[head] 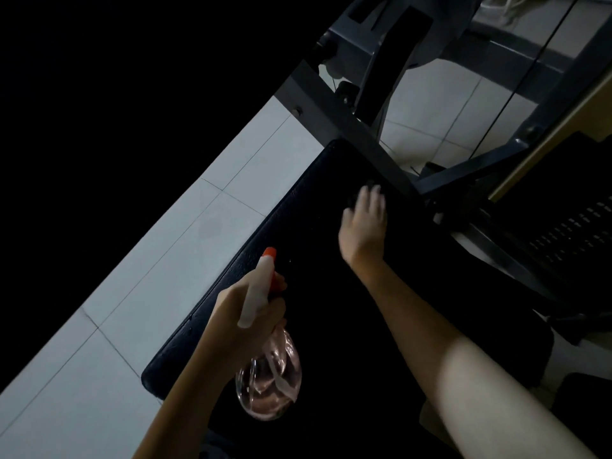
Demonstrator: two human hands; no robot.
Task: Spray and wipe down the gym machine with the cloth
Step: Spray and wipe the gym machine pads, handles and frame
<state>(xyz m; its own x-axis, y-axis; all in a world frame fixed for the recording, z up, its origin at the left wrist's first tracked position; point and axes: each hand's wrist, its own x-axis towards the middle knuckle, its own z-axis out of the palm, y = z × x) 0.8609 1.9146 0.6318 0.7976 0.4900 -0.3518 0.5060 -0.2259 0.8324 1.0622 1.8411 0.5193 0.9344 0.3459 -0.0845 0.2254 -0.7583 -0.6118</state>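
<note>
A black padded bench [298, 226] of the gym machine runs diagonally through the middle of the view. My left hand [255, 309] grips a clear spray bottle [270, 379] by its neck; the bottle has a white head and an orange nozzle and hangs over the near part of the pad. My right hand [364, 223] lies on the far end of the pad, fingers spread over a dark cloth [369, 187] that barely stands out from the black pad. The hand is blurred, and most of the cloth is hidden under it.
The machine's dark grey steel frame [347, 120] crosses just beyond the pad, with more bars and a cable at the upper right. Pale floor tiles [185, 246] lie left of the bench. A perforated black panel [576, 233] stands at the right. The upper left is black.
</note>
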